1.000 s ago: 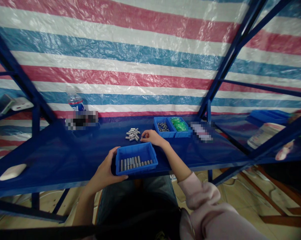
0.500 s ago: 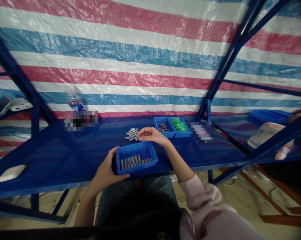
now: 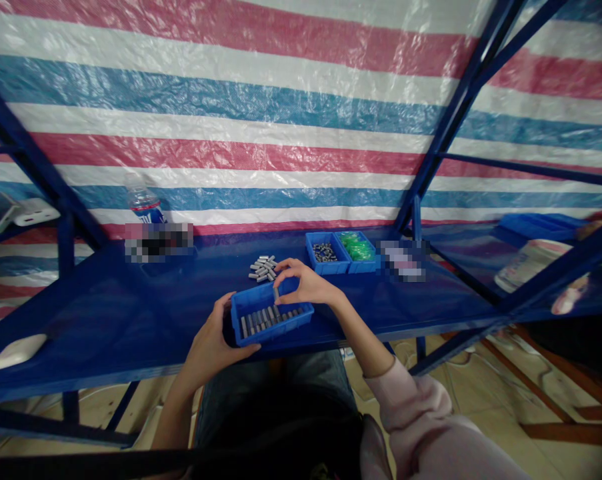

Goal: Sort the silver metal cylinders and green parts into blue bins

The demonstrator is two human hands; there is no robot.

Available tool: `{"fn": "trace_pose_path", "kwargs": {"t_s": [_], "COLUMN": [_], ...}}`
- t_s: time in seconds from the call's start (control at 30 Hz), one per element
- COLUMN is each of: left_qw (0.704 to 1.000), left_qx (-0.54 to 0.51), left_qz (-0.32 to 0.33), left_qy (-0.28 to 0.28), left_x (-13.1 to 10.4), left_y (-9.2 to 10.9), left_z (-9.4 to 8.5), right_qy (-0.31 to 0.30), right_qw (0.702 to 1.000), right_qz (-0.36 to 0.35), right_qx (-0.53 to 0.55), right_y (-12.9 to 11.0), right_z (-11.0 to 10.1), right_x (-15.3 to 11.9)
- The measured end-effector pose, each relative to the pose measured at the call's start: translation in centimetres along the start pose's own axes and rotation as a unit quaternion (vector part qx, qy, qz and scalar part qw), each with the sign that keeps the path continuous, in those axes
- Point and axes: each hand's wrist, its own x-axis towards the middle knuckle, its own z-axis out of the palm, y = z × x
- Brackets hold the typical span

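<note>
My left hand grips the left end of a blue plastic bin, tilted toward me near the table's front edge. Inside it, grey metal pins stand side by side in a row. Over the bin, my right hand pinches one short metal pin between thumb and fingers. Just behind the bin lies a loose pile of similar pins on the blue table.
Two small blue bins stand behind on the right, one with small metal parts, one with green pieces. A plastic bottle is at the back left, a white computer mouse at the front left. Blue frame posts rise on the right.
My right hand has come from the loose pile to above the bin, carrying a metal pin. My left hand still holds the bin.
</note>
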Motion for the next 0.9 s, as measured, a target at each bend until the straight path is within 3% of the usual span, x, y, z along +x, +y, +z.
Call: {"fn": "trace_pose_path", "kwargs": {"t_s": [0.17,0.3,0.67,0.9], "left_qw": [1.0,1.0,1.0,1.0], "left_qx": [0.001,-0.008,-0.009,-0.012], "left_qz": [0.01,0.012,0.008,0.011], "left_qy": [0.004,0.0,-0.002,-0.006], "left_x": [0.15,0.16,0.03,0.01], "left_y": [-0.19,-0.31,-0.11,0.12], "left_z": [0.15,0.18,0.07,-0.01], "right_qy": [-0.105,-0.142,-0.158,-0.126], "right_qw": [0.989,0.978,0.971,0.978], "right_qz": [0.064,0.104,0.134,0.139], "right_qx": [-0.077,-0.11,-0.117,-0.089], "right_y": [0.0,-0.24,-0.32,-0.62], "right_z": [-0.03,-0.1,-0.5,-0.09], "right_x": [-0.65,-0.35,-0.44,-0.3]}}
